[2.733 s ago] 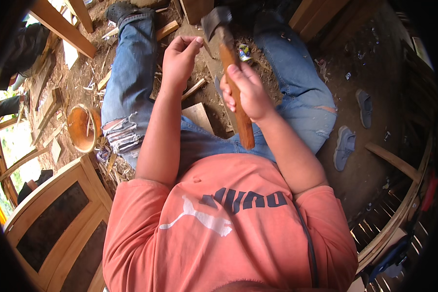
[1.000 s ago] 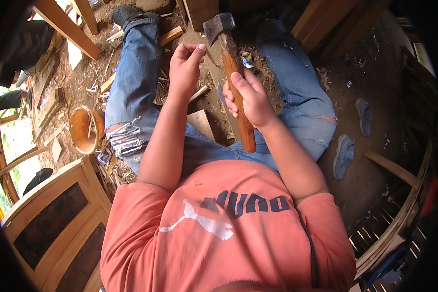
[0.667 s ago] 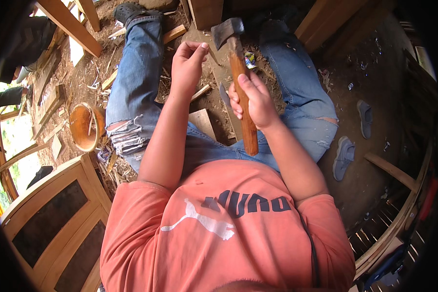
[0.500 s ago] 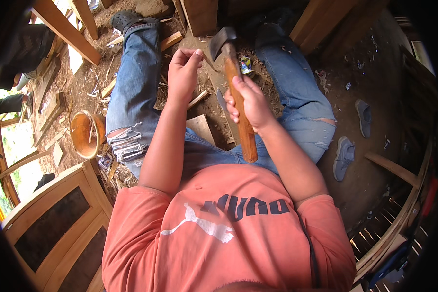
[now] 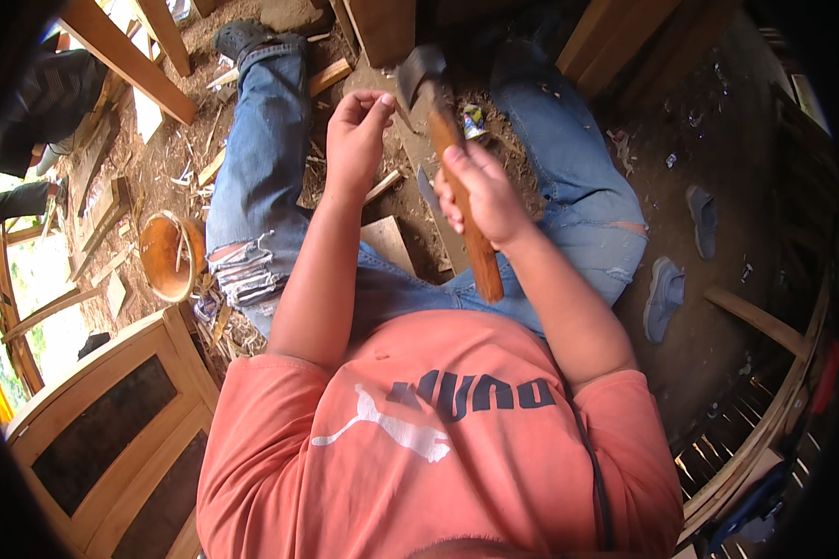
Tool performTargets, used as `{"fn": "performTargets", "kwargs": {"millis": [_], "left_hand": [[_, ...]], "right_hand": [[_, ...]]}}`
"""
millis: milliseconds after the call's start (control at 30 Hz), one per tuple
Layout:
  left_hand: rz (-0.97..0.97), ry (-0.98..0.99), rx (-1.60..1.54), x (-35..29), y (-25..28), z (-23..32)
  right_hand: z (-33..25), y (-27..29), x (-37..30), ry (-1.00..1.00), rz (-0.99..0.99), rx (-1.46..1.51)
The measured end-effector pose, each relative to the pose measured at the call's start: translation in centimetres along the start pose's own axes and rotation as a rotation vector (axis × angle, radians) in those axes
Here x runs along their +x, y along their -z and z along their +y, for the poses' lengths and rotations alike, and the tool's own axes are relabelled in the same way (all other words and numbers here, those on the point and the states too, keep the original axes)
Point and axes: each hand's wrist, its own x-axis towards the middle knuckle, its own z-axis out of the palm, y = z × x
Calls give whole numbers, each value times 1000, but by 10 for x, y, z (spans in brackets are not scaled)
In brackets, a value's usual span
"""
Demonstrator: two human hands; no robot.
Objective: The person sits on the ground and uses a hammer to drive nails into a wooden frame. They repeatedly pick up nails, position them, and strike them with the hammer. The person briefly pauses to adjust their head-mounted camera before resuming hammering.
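My right hand (image 5: pixel 483 191) is wrapped round the wooden handle of a hammer (image 5: pixel 476 247). Its dark metal head is raised just right of my left fingertips, above a narrow board (image 5: pixel 445 228) lying between my legs. The fingers of my left hand (image 5: pixel 359 130) are pinched together. From their tips a thin, brownish, nail-like piece (image 5: pixel 403 118) slants down over the board; whether it touches the wood I cannot tell. Beside my right fingers a pointed metal blade (image 5: pixel 426 186) shows, the rest of it hidden by the hand.
Wood offcuts and shavings litter the ground. An orange bucket (image 5: pixel 163 265) stands by my left knee, near a panelled wooden frame (image 5: pixel 126 410). Upright timbers (image 5: pixel 382 37) rise ahead. Grey shoes (image 5: pixel 663 293) lie at right. Another person's dark-clothed legs (image 5: pixel 51 102) show at far left.
The hammer has shifted slightly up and left, and its head looks more blurred. My left hand keeps its pinch in nearly the same place. The whole view has shifted a little.
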Motion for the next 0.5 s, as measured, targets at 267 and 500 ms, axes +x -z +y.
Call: {"fn": "performTargets", "kwargs": {"millis": [267,500], "left_hand": [[-2,17,-37,2,-2,5],[-7,40,25,0,-1,9]], "right_hand": [[3,4,-3,65,-33,131],[8,4,-1,26,17,68]]}}
